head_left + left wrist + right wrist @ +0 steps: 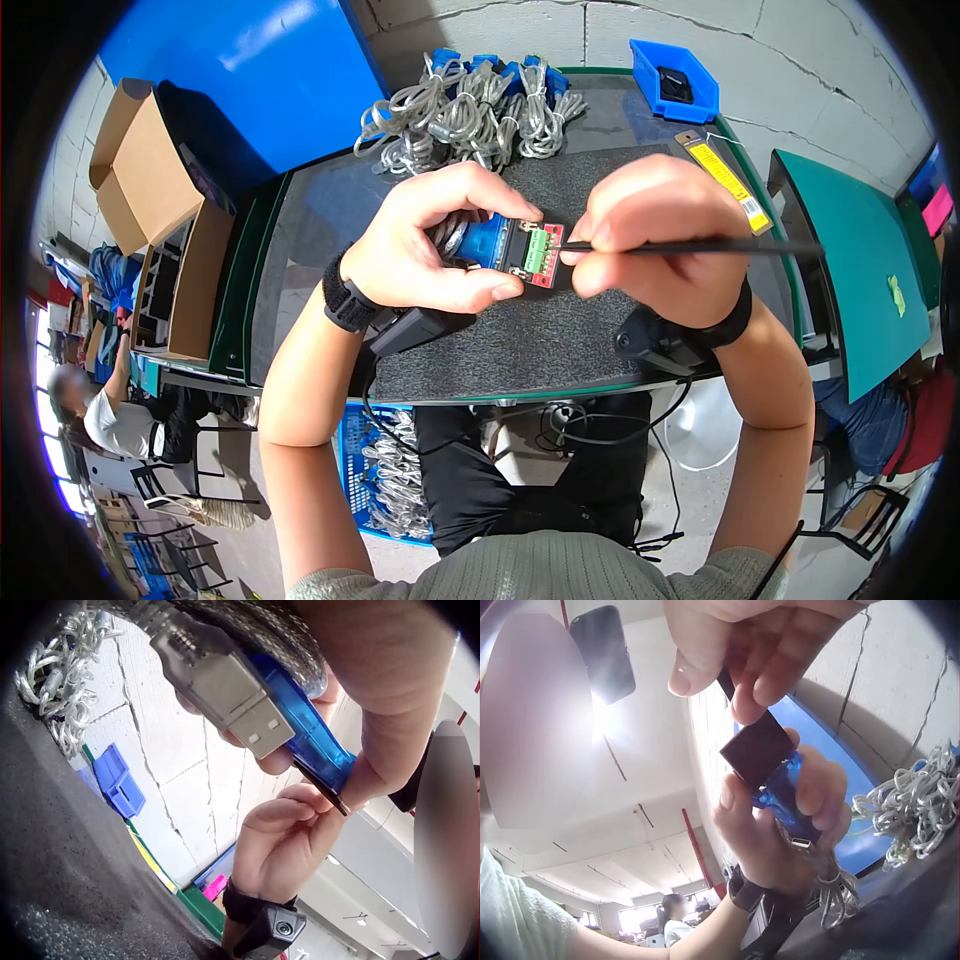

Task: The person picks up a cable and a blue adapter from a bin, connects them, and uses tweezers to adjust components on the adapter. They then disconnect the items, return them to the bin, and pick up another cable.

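The left hand (440,240) grips a translucent blue connector (484,241) between thumb and fingers. On the connector's end is a red board with a green terminal block (538,251). A slim dark tool (700,246) is pinched in the right hand (665,235), its tip at the terminal block. In the left wrist view a silver USB plug (251,724) lies beside the blue connector (315,735), with braided cable behind it. The right wrist view has the right hand (757,645) close above a dark square face (757,748) at the connector's end.
Bundled grey cables (470,115) lie at the table's back. A blue bin (675,85) and a yellow strip package (725,180) are at the back right. An open cardboard box (185,260) stands at left. Below the table, a blue basket (352,440) holds cables. Other people sit at both sides.
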Motion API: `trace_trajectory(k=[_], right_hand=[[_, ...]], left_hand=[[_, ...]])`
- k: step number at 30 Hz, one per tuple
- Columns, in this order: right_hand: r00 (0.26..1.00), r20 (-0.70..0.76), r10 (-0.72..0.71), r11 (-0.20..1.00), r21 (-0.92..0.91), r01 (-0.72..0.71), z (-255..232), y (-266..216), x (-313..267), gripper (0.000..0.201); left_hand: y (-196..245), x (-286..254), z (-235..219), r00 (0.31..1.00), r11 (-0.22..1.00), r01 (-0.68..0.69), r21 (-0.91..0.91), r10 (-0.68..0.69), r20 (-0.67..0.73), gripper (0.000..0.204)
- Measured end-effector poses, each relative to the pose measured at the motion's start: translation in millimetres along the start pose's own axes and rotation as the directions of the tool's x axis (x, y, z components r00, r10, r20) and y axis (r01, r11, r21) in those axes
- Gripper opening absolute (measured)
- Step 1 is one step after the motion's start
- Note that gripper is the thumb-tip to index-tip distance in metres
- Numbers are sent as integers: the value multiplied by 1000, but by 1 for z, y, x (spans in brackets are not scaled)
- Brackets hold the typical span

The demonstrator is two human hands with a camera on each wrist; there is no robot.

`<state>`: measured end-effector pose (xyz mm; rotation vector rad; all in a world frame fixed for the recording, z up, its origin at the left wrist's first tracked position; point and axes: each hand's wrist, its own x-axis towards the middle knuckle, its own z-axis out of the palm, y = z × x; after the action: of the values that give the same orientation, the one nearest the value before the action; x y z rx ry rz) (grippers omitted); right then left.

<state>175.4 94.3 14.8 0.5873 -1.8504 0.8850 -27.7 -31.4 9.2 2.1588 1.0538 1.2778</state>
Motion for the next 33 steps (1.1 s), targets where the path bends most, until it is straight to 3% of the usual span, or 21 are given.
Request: trace_trajectory(k=[8,11,13,18,33], right_hand=[[997,-74,20,999,50,-16,0,4,-4,24],[999,-39,-14,1000,-20,13,-3,2,-4,28],[979,-194,62,998,45,-54,-3,-1,-5,29],[974,-212,75,995,85,-58,-1,2,-5,30],[992,-123,13,1000,-15,-15,1,5,-5,30]], left_hand=[[1,0,1,1000,1000,20,-13,-20,-6,48],[5,0,1,998,998,57,-34,-58,-12,47],[3,-1,-1,997,996,66,-54,-68,-36,47],[3,-1,-2,997,996,67,-61,-69,-39,46],[2,-1,0,998,998,55,-34,-56,-25,47]])
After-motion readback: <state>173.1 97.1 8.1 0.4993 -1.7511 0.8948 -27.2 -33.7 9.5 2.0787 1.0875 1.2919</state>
